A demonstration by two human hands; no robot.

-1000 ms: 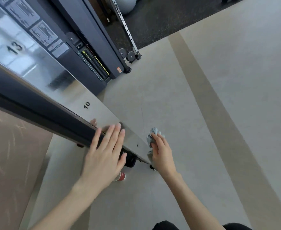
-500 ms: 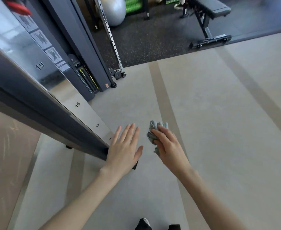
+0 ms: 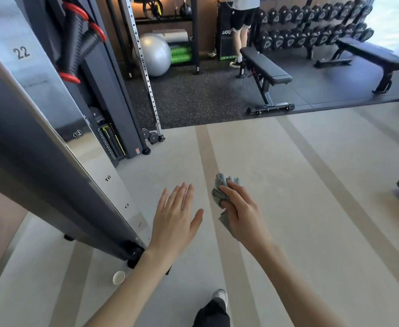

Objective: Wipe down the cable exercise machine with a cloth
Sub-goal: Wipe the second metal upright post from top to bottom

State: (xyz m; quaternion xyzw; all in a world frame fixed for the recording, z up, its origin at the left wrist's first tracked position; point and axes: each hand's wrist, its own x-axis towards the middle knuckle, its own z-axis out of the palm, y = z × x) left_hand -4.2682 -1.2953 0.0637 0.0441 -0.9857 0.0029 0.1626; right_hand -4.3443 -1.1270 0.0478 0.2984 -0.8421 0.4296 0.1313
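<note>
The cable machine's upright [image 3: 40,161] leaned across the left side, its polished face printed with 22, 19, 16 and 13 going downward, and a smaller number below them too blurred to read. Black handles with red rings [image 3: 75,43] hung behind it. A paper cup [image 3: 119,277] lay on the floor near the upright's foot. A second before, the left hand [image 3: 174,223] had lain flat on the lower end of the upright. Now it hovered clear of the metal, just to its right, with its fingers [image 3: 182,197] straight and released, holding nothing. The grey-blue cloth [image 3: 222,187] had been pressed to the edge of the polished face. Now it was held off the machine over the pale floor, bunched in the curled fingers of the right hand [image 3: 241,213]. The view had also lifted, bringing in a black bench [image 3: 264,64] and a dumbbell rack [image 3: 311,31] at the far right. The white lettering on a dark box beside a standing person [image 3: 241,17] could not be made out.
</note>
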